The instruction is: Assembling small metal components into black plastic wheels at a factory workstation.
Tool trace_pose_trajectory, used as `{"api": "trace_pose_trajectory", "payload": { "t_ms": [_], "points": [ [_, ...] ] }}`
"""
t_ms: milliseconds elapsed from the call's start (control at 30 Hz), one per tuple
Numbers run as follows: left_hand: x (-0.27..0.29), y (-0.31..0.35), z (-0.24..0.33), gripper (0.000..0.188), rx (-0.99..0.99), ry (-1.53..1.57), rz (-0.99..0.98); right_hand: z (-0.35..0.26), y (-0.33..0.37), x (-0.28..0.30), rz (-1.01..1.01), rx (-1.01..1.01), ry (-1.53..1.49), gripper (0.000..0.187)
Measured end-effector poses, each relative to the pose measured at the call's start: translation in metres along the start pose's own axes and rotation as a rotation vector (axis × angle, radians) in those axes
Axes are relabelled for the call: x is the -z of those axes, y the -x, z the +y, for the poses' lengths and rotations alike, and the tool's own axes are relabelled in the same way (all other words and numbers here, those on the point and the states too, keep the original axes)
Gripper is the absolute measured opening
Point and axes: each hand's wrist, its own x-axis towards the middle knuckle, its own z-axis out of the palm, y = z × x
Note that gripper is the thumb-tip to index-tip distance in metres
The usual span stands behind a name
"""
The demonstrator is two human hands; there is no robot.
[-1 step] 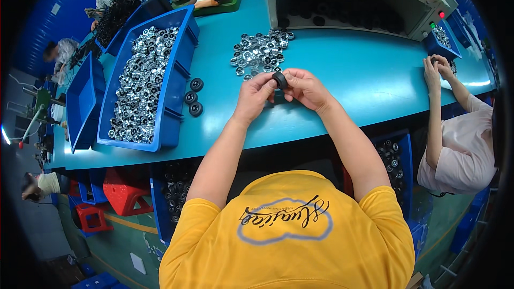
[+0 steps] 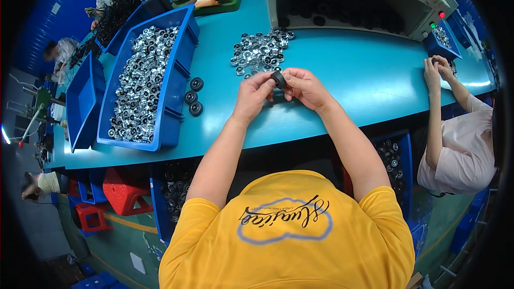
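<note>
Over the teal table, both my hands pinch a small black tyre (image 2: 278,80) between thumbs and fingertips. My left hand (image 2: 254,94) grips its left side, and my right hand (image 2: 306,90) holds it from the right. Whether a hub sits inside the tyre cannot be made out. Just beyond my fingers lies a loose pile of shiny silver wheel hubs (image 2: 258,52). To the left, three black-tyred wheels (image 2: 190,97) lie in a short row beside a blue bin (image 2: 170,123) heaped with more silver hubs.
A grey machine (image 2: 342,25) with a dark opening stands at the back. Another blue tray (image 2: 80,104) leans at far left. A co-worker's hands (image 2: 436,69) are at the table's right end. Below the table edge are blue bins (image 2: 409,166) of dark wheels and a red stool (image 2: 120,190).
The tyre has turned slightly between my fingertips. Both hands stay in almost the same place.
</note>
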Motion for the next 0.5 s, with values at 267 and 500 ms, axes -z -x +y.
{"api": "trace_pose_trajectory", "payload": {
  "t_ms": [267, 500],
  "points": [
    [0.009, -0.003, -0.003, 0.025, 0.051, 0.132, 0.067, -0.003, 0.008, -0.029, 0.309, 0.669, 1.148, 0.025],
    [0.004, 0.0, 0.001, 0.022, 0.105, 0.297, -0.027, 0.001, 0.005, -0.023, 0.265, 0.566, 0.956, 0.014]
  ]
}}
